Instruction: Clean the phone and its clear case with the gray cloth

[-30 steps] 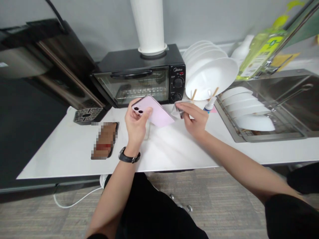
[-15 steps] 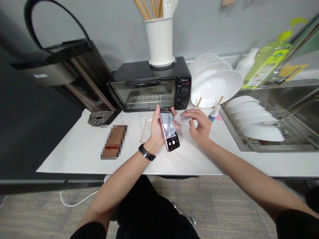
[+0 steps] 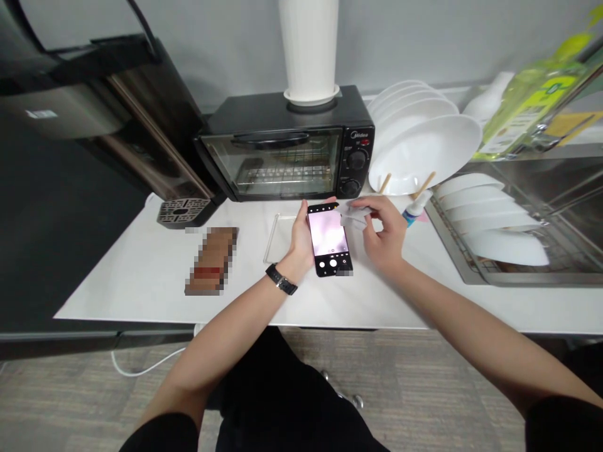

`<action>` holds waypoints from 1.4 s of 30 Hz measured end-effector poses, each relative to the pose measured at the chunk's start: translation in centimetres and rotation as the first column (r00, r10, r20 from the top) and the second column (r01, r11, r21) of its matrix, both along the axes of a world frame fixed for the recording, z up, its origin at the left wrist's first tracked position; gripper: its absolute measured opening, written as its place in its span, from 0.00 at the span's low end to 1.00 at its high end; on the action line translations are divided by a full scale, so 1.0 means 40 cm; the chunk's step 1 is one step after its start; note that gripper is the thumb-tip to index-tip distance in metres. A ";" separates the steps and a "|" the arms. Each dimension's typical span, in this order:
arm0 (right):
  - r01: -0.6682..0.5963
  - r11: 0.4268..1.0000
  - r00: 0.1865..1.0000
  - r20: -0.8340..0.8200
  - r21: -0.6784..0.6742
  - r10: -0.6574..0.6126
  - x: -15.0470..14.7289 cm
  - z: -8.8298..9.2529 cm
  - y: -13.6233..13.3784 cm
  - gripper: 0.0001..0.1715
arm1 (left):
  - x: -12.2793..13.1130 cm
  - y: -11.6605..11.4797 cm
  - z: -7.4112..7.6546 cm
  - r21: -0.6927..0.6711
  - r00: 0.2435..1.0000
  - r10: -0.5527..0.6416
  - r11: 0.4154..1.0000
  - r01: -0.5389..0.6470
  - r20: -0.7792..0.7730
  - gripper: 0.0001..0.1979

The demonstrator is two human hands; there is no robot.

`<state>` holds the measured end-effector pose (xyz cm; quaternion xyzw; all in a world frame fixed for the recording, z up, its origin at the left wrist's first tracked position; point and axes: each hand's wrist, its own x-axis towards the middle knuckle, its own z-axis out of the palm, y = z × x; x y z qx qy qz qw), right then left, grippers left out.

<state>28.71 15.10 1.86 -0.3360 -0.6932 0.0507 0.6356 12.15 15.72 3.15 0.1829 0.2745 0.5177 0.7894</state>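
A smartphone [image 3: 328, 235] with a camera view lit on its screen lies in my left hand [image 3: 301, 242], screen up. The thumb runs along the phone's left edge. My right hand [image 3: 385, 233] pinches a crumpled whitish cloth or tissue [image 3: 357, 215] at the phone's upper right edge. I cannot tell whether the cloth touches the screen. To the left of my left hand lies a clear phone case [image 3: 273, 240] on the white counter [image 3: 377, 304]. A small spray bottle [image 3: 416, 209] with a blue label leans beyond my right hand.
A toaster oven [image 3: 282, 163] stands behind my hands, with a white holder [image 3: 311, 50] on top. White plates [image 3: 424, 150] stand in a rack to its right, beside a sink [image 3: 480, 276] with bowls. At left are a drink dispenser [image 3: 155, 144] and a pixelated brown object [image 3: 211, 260].
My left hand has turned the phone so its screen faces up more squarely. My right hand has lifted the cloth to the phone's upper right edge. The view has tilted down slightly.
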 end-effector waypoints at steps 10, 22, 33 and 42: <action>0.016 1.000 0.998 0.066 -0.022 -0.015 0.007 -0.001 -0.008 0.23 | -0.003 0.002 -0.004 -0.076 0.999 0.002 0.997 -0.005 -0.037 0.36; -0.068 0.996 0.988 0.134 -0.056 0.075 -0.012 -0.004 -0.023 0.22 | 0.011 -0.011 -0.014 0.009 0.997 0.057 0.998 -0.056 -0.052 0.32; 0.010 1.000 0.991 0.132 -0.011 -0.008 -0.003 -0.004 -0.020 0.20 | 0.004 -0.010 -0.001 -0.038 0.999 0.004 0.999 -0.005 -0.037 0.32; 0.042 0.999 0.955 0.294 0.009 -0.043 -0.003 -0.013 0.002 0.24 | 0.017 -0.010 -0.010 -0.074 0.999 -0.018 0.997 0.021 0.040 0.32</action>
